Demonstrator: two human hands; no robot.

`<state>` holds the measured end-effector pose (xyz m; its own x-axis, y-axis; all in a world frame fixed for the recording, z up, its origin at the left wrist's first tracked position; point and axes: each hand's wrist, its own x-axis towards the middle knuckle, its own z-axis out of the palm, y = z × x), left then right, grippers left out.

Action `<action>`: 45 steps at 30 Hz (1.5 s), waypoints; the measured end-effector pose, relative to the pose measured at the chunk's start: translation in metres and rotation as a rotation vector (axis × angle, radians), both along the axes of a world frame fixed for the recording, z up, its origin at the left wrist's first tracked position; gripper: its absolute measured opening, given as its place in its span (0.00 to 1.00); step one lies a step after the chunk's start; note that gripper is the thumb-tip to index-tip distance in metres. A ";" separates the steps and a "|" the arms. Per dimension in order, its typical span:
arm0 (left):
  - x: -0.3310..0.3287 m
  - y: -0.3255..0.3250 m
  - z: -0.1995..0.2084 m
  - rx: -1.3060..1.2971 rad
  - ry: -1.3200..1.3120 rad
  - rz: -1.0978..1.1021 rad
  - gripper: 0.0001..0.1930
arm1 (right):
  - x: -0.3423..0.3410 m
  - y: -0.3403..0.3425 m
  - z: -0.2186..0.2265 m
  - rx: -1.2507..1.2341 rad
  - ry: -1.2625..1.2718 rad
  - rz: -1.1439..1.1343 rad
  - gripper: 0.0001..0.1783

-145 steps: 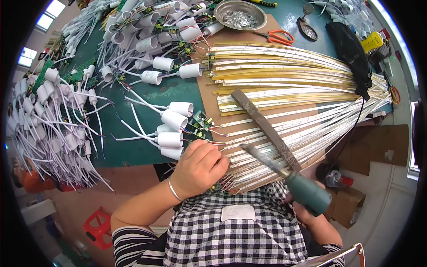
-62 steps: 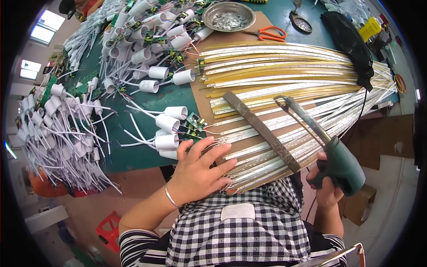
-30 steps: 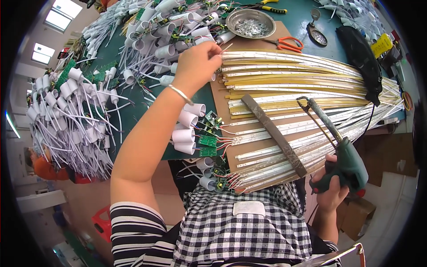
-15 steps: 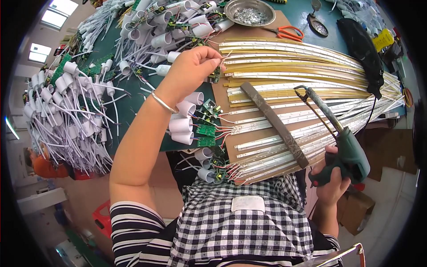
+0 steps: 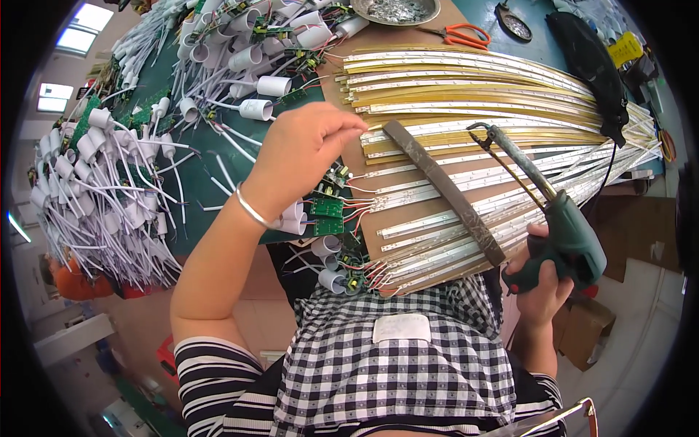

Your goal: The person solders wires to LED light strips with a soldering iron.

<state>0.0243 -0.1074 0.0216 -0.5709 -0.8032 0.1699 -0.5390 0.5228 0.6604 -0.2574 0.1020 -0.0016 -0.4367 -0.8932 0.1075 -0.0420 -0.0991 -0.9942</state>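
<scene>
My left hand (image 5: 304, 149) is closed in a pinch over the left ends of the long white-and-gold LED strips (image 5: 466, 102). Whatever lies between its fingertips is too small to make out. Below that hand, green circuit boards (image 5: 328, 207) with white lamp housings (image 5: 293, 218) are joined by thin red and white wires to other strips. My right hand (image 5: 542, 291) is wrapped round the handle of a green soldering gun (image 5: 575, 237). The gun's bent tip is above the strips, right of a dark flat bar (image 5: 444, 191) that lies across them.
White lamp housings with cables are heaped at the left (image 5: 109, 197) and back left (image 5: 247, 58). At the back are a metal bowl (image 5: 397, 13) of silvery bits, orange-handled pliers (image 5: 466, 35) and a small dark dish (image 5: 514, 26). A black cloth bundle (image 5: 588, 69) lies across the strips' far right.
My left hand has come nearer to me along the strip ends, still pinched; the thin wire seen at its fingertips no longer shows. The soldering gun stays in my right hand, nearly still.
</scene>
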 end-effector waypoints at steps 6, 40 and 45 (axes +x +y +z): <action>0.001 0.058 0.003 -0.424 -0.132 -0.187 0.13 | -0.007 0.008 -0.003 -0.046 -0.074 0.128 0.28; 0.011 0.098 -0.032 -0.622 -0.151 -0.272 0.11 | -0.005 0.058 0.005 0.202 0.409 0.552 0.13; 0.011 0.098 -0.033 -0.612 -0.142 -0.258 0.11 | -0.006 0.052 -0.002 0.114 0.541 0.601 0.14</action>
<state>0.0352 -0.0092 -0.0118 -0.7820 -0.4208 0.4598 -0.4061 0.9036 0.1363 -0.2634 0.1538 -0.0033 0.2068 -0.9765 0.0604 -0.4909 -0.1570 -0.8569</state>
